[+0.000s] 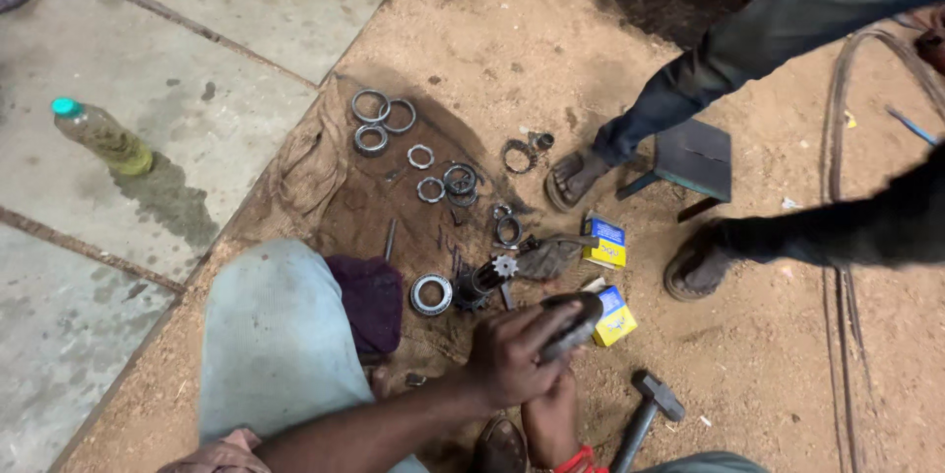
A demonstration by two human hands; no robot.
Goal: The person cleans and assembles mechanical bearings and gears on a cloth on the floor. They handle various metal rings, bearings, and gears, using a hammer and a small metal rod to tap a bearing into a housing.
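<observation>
My left hand [510,355] reaches in from the lower left and grips a dark round metal part [575,321], held above the sandy ground. My right hand [551,416], a red band at its wrist, sits just beneath the left one and supports the same part from below. In front of the hands a small toothed gear shaft [488,277] and a shiny bearing ring [431,294] lie on a dirty brown cloth [325,178]. Several more metal rings [384,119] lie spread over that cloth.
Two yellow-and-blue boxes [604,242] [616,316] lie right of the parts, a hammer [646,410] nearer me. Another person's sandalled feet [575,179] [695,268] stand close by a dark stool [695,158]. A plastic bottle [98,135] lies on the concrete slabs. My jeans-clad knee [271,335] carries a purple rag [370,301].
</observation>
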